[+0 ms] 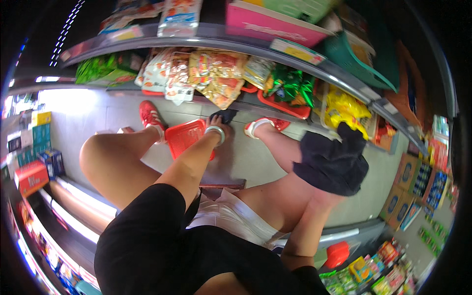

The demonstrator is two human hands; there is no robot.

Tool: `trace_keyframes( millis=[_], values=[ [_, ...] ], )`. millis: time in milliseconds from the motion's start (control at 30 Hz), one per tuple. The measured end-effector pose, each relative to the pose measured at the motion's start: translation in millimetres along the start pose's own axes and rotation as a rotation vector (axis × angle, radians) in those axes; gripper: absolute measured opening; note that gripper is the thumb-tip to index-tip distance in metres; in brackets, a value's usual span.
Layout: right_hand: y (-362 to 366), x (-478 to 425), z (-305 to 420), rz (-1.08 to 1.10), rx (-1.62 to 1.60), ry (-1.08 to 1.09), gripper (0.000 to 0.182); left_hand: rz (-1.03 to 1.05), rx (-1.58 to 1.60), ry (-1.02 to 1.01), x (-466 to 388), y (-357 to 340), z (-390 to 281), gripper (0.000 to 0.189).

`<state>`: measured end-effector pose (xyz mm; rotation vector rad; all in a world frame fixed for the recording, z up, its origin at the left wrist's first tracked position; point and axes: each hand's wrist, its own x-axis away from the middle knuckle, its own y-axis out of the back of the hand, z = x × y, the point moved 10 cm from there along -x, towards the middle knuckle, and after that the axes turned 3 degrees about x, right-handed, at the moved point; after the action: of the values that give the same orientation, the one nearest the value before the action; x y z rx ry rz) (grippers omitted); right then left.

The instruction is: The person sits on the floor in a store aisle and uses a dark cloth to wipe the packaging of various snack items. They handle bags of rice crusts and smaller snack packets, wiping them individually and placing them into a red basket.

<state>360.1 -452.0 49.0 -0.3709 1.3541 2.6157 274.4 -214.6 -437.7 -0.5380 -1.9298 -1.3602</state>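
My left hand (218, 125), with a pale bangle at the wrist, reaches down to a small dark cloth (228, 115) beside a red plastic basket (182, 137) on the floor. Its fingers lie on the cloth at the basket's upper right edge. At my bent right knee, my right hand (325, 201) is mostly hidden by a larger dark cloth (332, 166), blurred, and its fingers do not show. In front, the low shelf holds gold food pouches (221, 70), white pouches (158, 73), shiny green packets (295, 86) in a red basket and yellow packets (344, 107).
A grey shelf edge (206, 41) crosses above the low packets. Above it are a pink box (273, 27) and a green plastic basket (363, 62). Cartons (400, 195) stand at the right, a red box (31, 177) at the left, and more packets (368, 271) lower right.
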Motion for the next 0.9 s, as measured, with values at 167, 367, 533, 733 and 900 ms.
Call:
trace_keyframes(
  millis=[167, 367, 533, 733, 900],
  values=[
    [-8, 18, -62, -0.023, -0.744, -0.329, 0.034, -0.180, 0.243, 0.058, 9, 41, -4, 0.044],
    [-12, 37, -92, -0.158, -1.566, -0.541, 0.036, -0.072, 0.796, -0.390, 114, 129, -99, 0.046],
    [27, 55, -93, -0.235, -0.822, -0.570, 0.027, -0.416, 0.687, -0.833, 193, 232, -190, 0.037],
    [45, 45, -58, -0.088, -0.426, -0.248, 0.025, -0.885, 0.094, -0.672, 188, 259, -214, 0.036],
    [23, 54, -76, -0.267, -1.375, -0.567, 0.021, -0.848, 0.450, -0.803, 273, 329, -168, 0.018]
  ],
)
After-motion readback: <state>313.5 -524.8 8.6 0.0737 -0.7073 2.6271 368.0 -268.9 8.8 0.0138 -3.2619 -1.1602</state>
